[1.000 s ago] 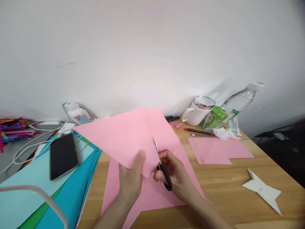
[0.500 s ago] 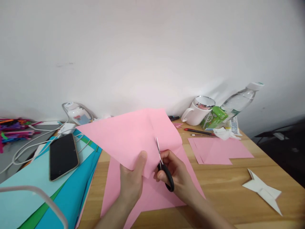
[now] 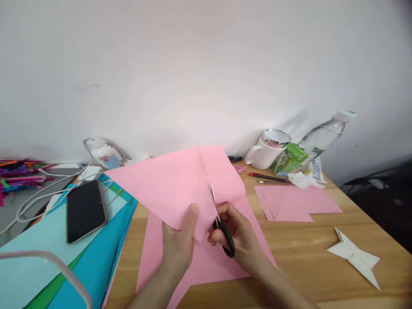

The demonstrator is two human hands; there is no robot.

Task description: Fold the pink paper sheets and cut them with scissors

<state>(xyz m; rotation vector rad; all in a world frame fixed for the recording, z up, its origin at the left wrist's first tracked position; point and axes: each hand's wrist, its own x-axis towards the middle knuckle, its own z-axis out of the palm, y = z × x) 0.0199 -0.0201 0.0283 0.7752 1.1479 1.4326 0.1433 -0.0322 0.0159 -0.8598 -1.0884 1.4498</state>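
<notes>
A folded sheet of pink paper point(image 3: 167, 180) is held up off the table, pinched in my left hand point(image 3: 178, 244) with the thumb on top. My right hand point(image 3: 238, 231) is closed around the black handles of a pair of scissors point(image 3: 226, 236). The blades stand on the paper, along a cut edge right of its middle crease, and their tips point away from me. To the right of the blades the paper curls up as a separate flap. Beneath both hands, more pink paper point(image 3: 222, 266) lies flat on the wooden table.
Coloured sheets point(image 3: 106, 253) with a phone point(image 3: 85, 212) and white cables lie at left. At right are a mug point(image 3: 265, 150), a green box point(image 3: 289, 159), a tilted bottle point(image 3: 325, 135), pink sheets point(image 3: 289, 204) and a folded white paper shape point(image 3: 355, 257).
Hardly anything differs. The upper part of the pink paper has shifted slightly, while both hands and the scissors stay in nearly the same place.
</notes>
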